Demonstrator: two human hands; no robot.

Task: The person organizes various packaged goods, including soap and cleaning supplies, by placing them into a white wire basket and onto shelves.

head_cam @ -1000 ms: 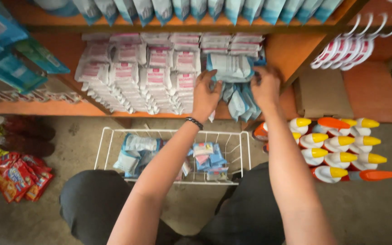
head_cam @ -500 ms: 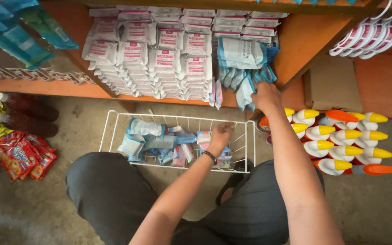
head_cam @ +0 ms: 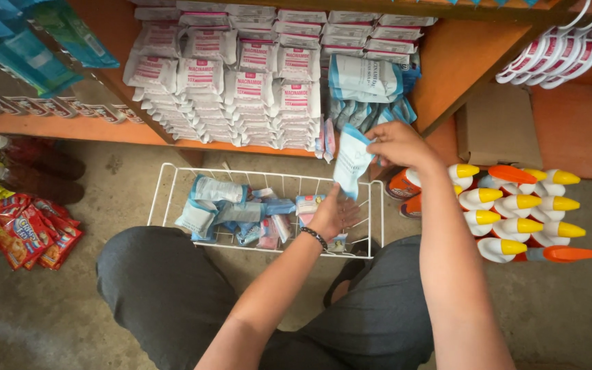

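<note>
My right hand (head_cam: 399, 145) pinches a light blue sachet (head_cam: 351, 160) by its top edge, holding it in front of the orange shelf. Below it, my left hand (head_cam: 334, 214) hovers palm up over the white wire basket (head_cam: 166, 179), fingers spread and touching the sachet's lower edge. The basket sits on the floor and holds several blue and pink sachets (head_cam: 231, 209). On the shelf, a stack of blue sachets (head_cam: 366, 85) stands beside rows of white and pink sachets (head_cam: 241, 82).
Yellow- and orange-capped white bottles (head_cam: 522, 209) lie on the floor at right. Red snack packets (head_cam: 29, 233) and bottles lie at left. White hangers (head_cam: 556, 55) hang at upper right. A cardboard box (head_cam: 498, 127) stands behind the bottles. My knees are below the basket.
My right hand has drawn a blue sachet down from the shelf stack. My left hand has risen from the basket's contents and turned up under the sachet.
</note>
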